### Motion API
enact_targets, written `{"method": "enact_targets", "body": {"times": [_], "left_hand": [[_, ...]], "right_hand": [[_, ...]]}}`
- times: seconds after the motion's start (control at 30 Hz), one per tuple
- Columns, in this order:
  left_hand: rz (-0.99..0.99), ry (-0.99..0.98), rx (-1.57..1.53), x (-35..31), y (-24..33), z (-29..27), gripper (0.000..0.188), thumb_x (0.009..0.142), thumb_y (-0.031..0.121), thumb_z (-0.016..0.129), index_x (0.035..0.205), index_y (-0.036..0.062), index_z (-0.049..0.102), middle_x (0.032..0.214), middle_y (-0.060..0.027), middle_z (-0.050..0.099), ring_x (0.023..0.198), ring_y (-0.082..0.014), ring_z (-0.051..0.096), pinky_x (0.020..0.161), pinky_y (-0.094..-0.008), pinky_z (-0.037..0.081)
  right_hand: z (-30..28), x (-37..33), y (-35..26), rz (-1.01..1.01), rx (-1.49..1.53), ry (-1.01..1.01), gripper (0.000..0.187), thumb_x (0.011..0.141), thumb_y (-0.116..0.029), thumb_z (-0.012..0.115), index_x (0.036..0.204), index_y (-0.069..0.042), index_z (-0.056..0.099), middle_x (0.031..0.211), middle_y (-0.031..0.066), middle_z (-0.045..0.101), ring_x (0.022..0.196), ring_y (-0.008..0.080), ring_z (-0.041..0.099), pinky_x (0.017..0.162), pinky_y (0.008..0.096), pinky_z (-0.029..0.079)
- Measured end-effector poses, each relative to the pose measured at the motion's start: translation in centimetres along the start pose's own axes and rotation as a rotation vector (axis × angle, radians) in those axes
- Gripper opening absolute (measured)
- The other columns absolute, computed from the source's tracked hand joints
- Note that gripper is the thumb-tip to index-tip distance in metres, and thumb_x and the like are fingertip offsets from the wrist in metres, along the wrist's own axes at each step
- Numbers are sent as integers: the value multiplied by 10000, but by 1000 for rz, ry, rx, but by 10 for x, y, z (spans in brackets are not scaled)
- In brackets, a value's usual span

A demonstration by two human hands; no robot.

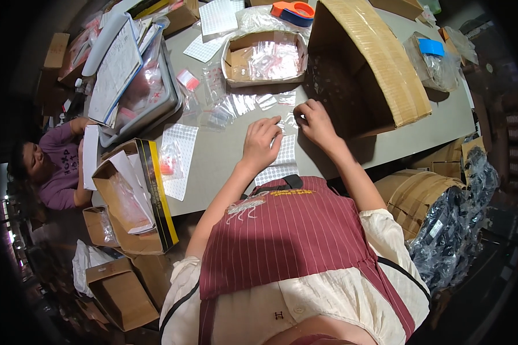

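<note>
On the grey table in front of me, a small clear plastic bag [288, 122] lies between my two hands. My left hand [263, 141] has its fingers curled, the tips at the bag's left edge. My right hand [316, 123] is closed in a pinch at the bag's right side. Just below them, near my apron, is a white sheet of round grey stickers [282, 160]. A fanned row of small clear bags [227, 109] spreads to the left of the bag. Beyond my hands, a shallow cardboard tray [236, 79] holds more clear bags with red marks.
A large open carton [380, 52] stands close to my right hand. At the left are a grey bin [170, 95] with papers and bags, and a cardboard box [166, 201]. An orange-and-blue tape roll [293, 12] lies at the back. Another person [57, 164] sits at far left.
</note>
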State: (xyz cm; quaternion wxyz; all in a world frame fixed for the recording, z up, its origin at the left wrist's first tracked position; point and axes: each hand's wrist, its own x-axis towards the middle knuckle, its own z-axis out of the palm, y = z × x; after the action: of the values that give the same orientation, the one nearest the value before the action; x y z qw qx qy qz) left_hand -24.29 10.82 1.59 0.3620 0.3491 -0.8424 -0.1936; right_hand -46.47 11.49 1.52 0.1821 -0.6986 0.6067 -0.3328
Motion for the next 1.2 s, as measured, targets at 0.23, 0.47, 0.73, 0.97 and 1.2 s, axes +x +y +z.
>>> {"method": "enact_targets", "body": {"times": [0.23, 0.47, 0.73, 0.97, 1.2], "left_hand": [[-11, -9, -8, 0, -2, 0, 63, 886, 95, 696, 925, 56, 667, 1271, -102, 699, 1156, -329, 622, 1028, -467, 453], [-368, 59, -339, 6, -8, 1, 173, 997, 97, 657, 1123, 51, 765, 1208, -93, 753, 1102, -216, 685, 946, -322, 541], [-716, 134, -863, 21, -20, -5, 305, 1103, 194, 525, 1252, -39, 654, 1108, -115, 766, 996, -102, 687, 856, -243, 522], [-801, 114, -1046, 22, -20, -5, 286, 1111, 255, 524, 1197, -1, 616, 1054, -168, 767, 886, -172, 752, 766, -250, 571], [-780, 0, -1028, 29, -18, 3, 279, 1121, 254, 494, 1167, 4, 609, 1043, -170, 775, 847, -175, 756, 753, -255, 579]], "right_hand": [[16, -7, -3, -73, -32, 181, 133, 826, 30, 689, 936, -31, 646, 981, 136, 611, 970, 367, 587, 837, 460, 511], [26, 33, 12, -272, 74, 302, 193, 784, 72, 687, 951, -9, 634, 1089, 164, 666, 1062, 384, 621, 915, 441, 519], [20, 34, 4, -222, -69, 210, 278, 718, 93, 617, 971, -23, 598, 932, 172, 581, 929, 404, 551, 836, 464, 483], [-14, 25, -33, 433, 1160, -148, 325, 958, -46, 652, 1281, -10, 644, 973, -22, 623, 916, 84, 592, 820, 231, 480], [-22, 25, -23, 516, 1194, -235, 388, 924, -25, 662, 1312, -17, 653, 889, -47, 573, 778, 56, 517, 749, 197, 438]]}}
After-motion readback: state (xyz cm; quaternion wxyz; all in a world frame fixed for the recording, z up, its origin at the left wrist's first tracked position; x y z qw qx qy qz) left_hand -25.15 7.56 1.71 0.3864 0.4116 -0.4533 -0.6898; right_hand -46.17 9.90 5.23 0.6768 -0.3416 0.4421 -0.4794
